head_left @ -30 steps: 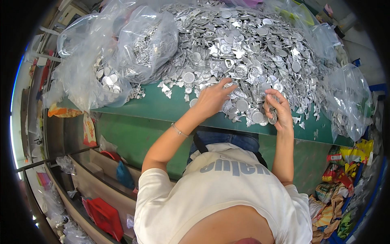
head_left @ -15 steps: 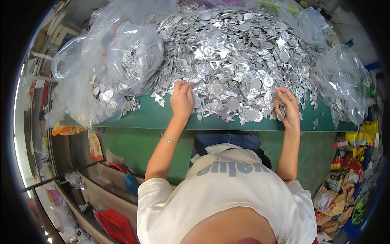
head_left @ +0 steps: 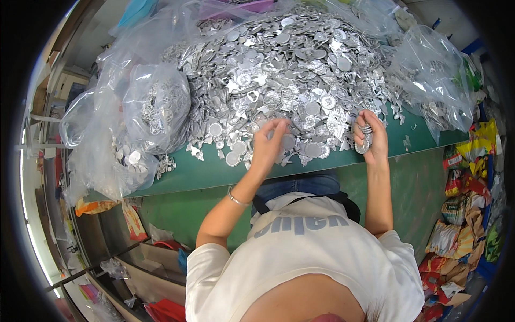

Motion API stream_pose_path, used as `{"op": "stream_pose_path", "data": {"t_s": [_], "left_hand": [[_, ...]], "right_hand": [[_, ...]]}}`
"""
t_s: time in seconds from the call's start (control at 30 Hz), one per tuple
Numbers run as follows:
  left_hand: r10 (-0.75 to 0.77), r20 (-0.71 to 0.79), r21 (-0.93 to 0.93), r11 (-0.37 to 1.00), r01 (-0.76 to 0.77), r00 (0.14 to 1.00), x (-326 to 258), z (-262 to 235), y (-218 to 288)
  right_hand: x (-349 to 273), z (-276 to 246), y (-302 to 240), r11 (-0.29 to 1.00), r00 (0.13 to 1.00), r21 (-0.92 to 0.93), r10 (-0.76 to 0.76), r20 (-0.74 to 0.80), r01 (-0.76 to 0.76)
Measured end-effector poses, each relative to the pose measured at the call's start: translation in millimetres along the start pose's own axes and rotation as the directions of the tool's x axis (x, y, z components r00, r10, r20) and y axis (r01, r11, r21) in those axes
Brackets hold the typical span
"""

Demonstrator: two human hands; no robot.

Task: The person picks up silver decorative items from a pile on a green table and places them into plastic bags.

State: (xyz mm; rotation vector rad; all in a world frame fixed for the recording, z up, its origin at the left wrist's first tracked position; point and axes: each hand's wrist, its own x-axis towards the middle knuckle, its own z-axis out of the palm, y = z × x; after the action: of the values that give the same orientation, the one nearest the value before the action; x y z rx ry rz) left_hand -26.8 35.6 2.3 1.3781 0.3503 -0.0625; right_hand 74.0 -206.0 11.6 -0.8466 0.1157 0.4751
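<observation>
A large heap of flat silver metal pieces, with round discs, stars and other small shapes, covers the green table. My left hand is over the near edge of the heap, its fingers bent and drawn together. What the fingertips pinch, if anything, is too small to make out. Close by lie loose round discs. At the heap's right edge my right hand is curled around a stack of round metal discs, their edges showing between fingers and palm.
Clear plastic bags with metal pieces stand at the left and the right. A purple item shows behind the heap. Colourful packages are piled beside the table at right. Drawers or boxes stand lower left.
My left hand has moved right, across the near edge of the heap. My right hand still holds the disc stack, turned slightly. The whole view has shifted and tilted.
</observation>
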Motion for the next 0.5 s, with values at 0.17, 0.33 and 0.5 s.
{"op": "stream_pose_path", "data": {"t_s": [0.17, 0.33, 0.5], "left_hand": [[-0.472, 0.537, -0.460, 0.532, 0.711, 0.700, -33, 54, -17], [-0.511, 0.453, -0.623, 0.405, 0.669, 0.731, -38, 65, -20], [-0.451, 0.350, -0.720, 0.431, 0.543, 0.821, -39, 74, -24]], "right_hand": [[-25, 27, 35, 0.922, 0.975, 0.325, 0.173, 0.138, -0.210], [-52, 40, 70, 0.512, 0.838, -0.681, -0.163, 0.520, 0.523], [-61, 47, 65, -0.042, 0.725, -0.729, -0.078, 0.685, 0.684]]}}
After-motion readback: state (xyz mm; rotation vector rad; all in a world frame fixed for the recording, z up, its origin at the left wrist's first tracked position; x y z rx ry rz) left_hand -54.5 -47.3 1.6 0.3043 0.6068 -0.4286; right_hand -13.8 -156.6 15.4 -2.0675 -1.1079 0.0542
